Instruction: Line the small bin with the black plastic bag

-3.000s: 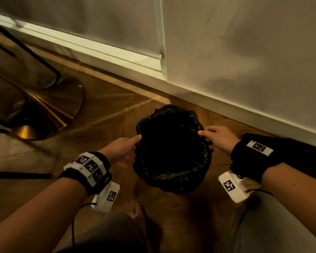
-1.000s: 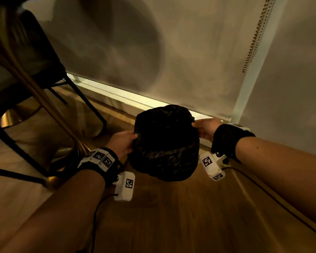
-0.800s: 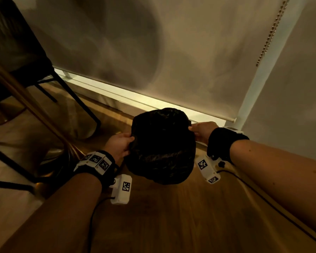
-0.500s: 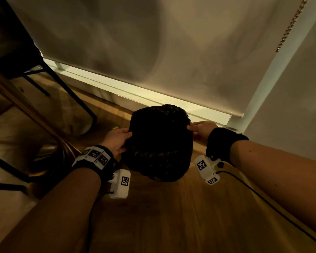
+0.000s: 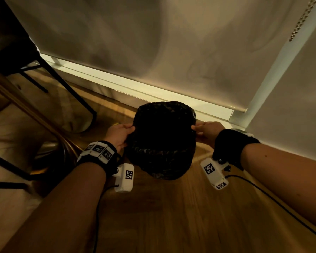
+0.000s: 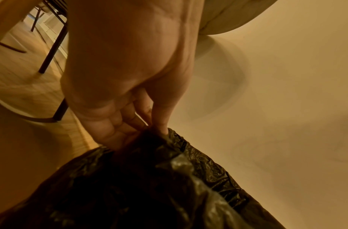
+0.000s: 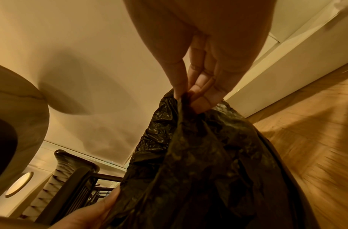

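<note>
The small bin is wrapped in the crinkled black plastic bag, folded over its rim; none of the bin's own surface shows. I hold it off the wooden floor, between both hands. My left hand grips the left rim, thumb and fingers pinching the bag in the left wrist view. My right hand grips the right rim, its fingers pinching a fold of the bag.
A pale roller blind and white skirting run close behind the bin. A chair with black legs and a brass table base stand to the left. A cable trails along the floor at right.
Three seconds ago the bin stood on the floor with my fingers at its rim. Since then I have lifted it and carried it toward the blind and the white corner post.
</note>
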### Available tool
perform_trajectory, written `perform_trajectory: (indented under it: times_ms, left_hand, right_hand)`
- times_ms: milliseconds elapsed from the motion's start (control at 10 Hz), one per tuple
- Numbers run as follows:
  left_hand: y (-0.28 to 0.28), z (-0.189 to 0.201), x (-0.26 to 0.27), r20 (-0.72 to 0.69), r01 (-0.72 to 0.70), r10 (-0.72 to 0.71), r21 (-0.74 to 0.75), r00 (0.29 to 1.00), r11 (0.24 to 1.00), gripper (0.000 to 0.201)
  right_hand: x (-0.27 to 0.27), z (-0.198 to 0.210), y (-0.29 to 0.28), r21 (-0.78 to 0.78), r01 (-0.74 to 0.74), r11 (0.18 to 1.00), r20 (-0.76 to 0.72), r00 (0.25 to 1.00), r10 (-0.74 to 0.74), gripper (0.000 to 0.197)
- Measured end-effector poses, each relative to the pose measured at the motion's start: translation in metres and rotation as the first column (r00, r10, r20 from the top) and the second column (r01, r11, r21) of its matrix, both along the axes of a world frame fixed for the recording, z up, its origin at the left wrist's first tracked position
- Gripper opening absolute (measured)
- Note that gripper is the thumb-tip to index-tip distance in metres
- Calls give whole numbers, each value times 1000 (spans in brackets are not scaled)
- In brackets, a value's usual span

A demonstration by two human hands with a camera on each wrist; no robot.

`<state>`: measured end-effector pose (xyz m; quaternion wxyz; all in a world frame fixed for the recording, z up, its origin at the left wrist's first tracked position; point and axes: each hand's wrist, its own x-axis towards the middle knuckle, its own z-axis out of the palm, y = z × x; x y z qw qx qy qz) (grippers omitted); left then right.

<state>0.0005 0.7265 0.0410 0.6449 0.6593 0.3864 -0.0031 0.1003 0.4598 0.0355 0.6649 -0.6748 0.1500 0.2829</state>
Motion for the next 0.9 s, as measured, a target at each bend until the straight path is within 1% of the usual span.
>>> perform_trajectory:
  times_ms: [100,200,300,400,500,600,700,800,900]
  left_hand:
    - [2,-3,2,-8,7,-6,6,1000,1000,16]
    - [3,-5,3,-11,1,-1,17,1000,1000,23]
    - [3,-6,3,-17,-21,22,14,1000,1000,16]
    - [-1,-5,4,-22,-48,50,58,999,997,9]
    - [-7,4,3,-36,-59,63,118,997,991,15]
    - [-10,12,-2,-75,-67,79,154,994,986,12]
    - [-18,21,-9,-86,-48,68,208,994,977,20]
    - [-25,27,-16,-61,-63,82,262,995,963,10]
    - [-40,30,-29,-22,-132,144,288,989,949,16]
  right_hand:
    - [0,1,1,-14,-22,1000,-3,1000,22,6]
    - [-1,0,1,1,-16,1000,-3,1000,16,8]
    - [-2,2,0,16,-27,999,-15,1000,28,6]
    - [-4,9,-2,13,-93,996,-40,995,93,9]
    - [-7,16,-5,-11,-135,991,-59,989,134,12]
    - [-13,26,-11,-63,-151,987,-40,988,149,21]
    - [-17,35,-21,-94,-154,984,-7,988,154,2]
    - [-20,41,-33,-104,-171,980,33,984,176,6]
    - [-26,45,-50,-121,-178,977,86,978,189,13]
